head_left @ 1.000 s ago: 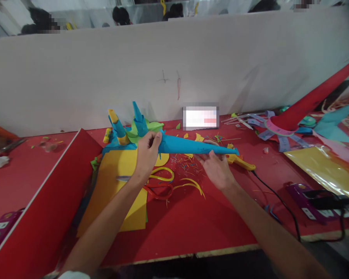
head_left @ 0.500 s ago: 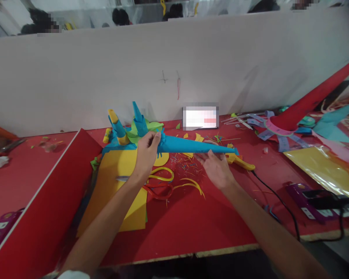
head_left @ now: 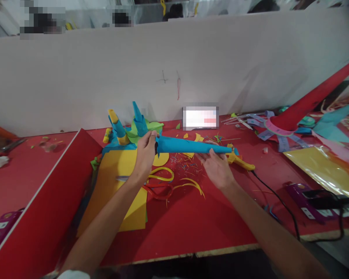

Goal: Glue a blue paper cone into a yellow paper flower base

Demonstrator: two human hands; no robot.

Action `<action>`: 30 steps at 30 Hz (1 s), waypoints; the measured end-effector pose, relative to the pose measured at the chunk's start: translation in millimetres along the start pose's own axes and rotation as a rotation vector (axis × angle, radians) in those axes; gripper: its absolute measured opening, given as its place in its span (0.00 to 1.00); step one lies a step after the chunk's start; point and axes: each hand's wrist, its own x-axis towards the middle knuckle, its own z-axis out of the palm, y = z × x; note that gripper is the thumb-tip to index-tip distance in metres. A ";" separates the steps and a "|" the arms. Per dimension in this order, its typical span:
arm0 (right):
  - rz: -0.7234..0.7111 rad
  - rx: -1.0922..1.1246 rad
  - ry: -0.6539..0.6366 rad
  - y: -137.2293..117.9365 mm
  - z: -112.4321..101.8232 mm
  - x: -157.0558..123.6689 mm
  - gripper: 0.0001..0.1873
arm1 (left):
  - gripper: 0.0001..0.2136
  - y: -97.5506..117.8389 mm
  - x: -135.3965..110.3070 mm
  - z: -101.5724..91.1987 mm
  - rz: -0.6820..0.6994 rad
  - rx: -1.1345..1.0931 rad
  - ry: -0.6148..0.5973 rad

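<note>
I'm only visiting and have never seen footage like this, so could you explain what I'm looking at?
There is no robot here: these are a person's own two bare hands. Every picture comes from one camera worn on that person's head, looking forward and down. The left hand holds the wide end of a blue cone, and the right hand supports it near the narrow end. On the red table lie yellow sheets, scissors with one yellow and one red handle, and what looks like a yellow glue gun with a black cord. A white partition stands behind.
</note>
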 end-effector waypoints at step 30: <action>-0.033 -0.028 0.034 8.3 -8.2 2.5 0.18 | 0.23 4.5 -3.7 1.6 0.133 0.146 -0.041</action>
